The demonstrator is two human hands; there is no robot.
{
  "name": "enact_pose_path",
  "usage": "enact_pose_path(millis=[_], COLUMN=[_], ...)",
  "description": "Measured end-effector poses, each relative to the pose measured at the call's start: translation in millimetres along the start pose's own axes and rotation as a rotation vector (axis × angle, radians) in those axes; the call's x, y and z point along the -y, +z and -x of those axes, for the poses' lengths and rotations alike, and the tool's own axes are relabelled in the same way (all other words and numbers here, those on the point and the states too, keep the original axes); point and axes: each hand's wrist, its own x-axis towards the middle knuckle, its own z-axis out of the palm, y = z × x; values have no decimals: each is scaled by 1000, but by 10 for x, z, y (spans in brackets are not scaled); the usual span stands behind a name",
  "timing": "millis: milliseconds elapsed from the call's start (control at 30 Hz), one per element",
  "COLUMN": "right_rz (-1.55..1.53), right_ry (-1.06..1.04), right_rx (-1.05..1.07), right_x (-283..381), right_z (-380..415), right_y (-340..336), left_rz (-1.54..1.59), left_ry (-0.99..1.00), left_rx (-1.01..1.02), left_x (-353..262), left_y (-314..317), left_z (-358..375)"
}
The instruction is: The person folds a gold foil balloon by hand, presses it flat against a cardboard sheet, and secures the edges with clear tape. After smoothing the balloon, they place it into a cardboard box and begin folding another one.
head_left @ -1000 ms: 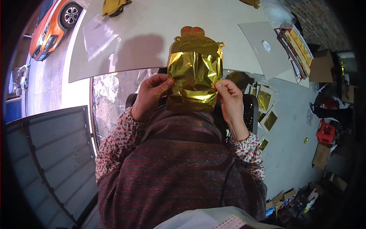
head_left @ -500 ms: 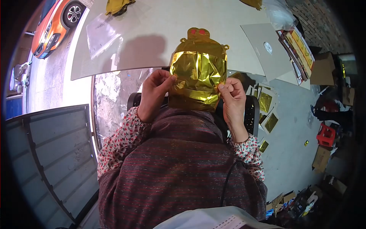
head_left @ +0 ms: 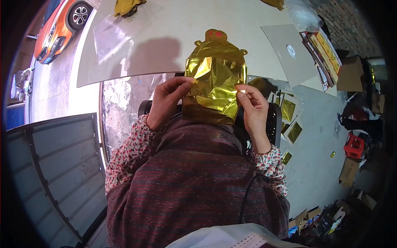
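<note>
A shiny gold foil piece point(head_left: 215, 84) with a rounded, lobed top bearing red marks lies across the near table edge and reaches toward my lap. Its upper part is smooth, while a crinkled layer of foil covers the middle. My left hand point(head_left: 168, 99) pinches the foil's left side between thumb and forefinger. At the right side, my right hand point(head_left: 253, 108) pinches the foil in the same way, thumb on top. The undersides of the foil and the fingertips behind it are hidden.
The pale table point(head_left: 231, 20) holds a clear plastic sheet point(head_left: 111, 39), another gold piece point(head_left: 127, 6) and a grey board point(head_left: 279, 49). Gold-centred cards point(head_left: 289, 109) lie lower right. A red stool point(head_left: 354, 145) and cardboard boxes point(head_left: 349, 170) stand on the floor at right.
The crinkled foil layer's creases and reflections have shifted, and it looks flatter over the middle. Both hands stay at the sides; my right fingers have straightened slightly.
</note>
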Motion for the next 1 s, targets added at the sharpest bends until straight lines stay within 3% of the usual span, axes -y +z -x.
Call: enact_pose_path(millis=[267,533,633,733,833,933,1000], right_rz=[45,321,338,324,353,382,391], right_ry=[8,-232,-261,-299,-362,-412,-425], right_rx=[-16,-17,16,38,71,97,106], right_x=[28,183,272,344,397,462,507], right_z=[-12,140,160,157,165,171,183], right_y=[-9,-13,-6,27,28,26,29], left_rz=[8,-85,2,-115,-479,-802,-846], left_ry=[7,-101,59,142,237,457,561], left_rx=[-1,96,143,81,19,-45,-72], left_x=[-18,-248,-227,-273,-363,-421,-436], left_y=[-40,-40,-36,15,13,61,85], left_z=[-17,195,319,441,528,595,600])
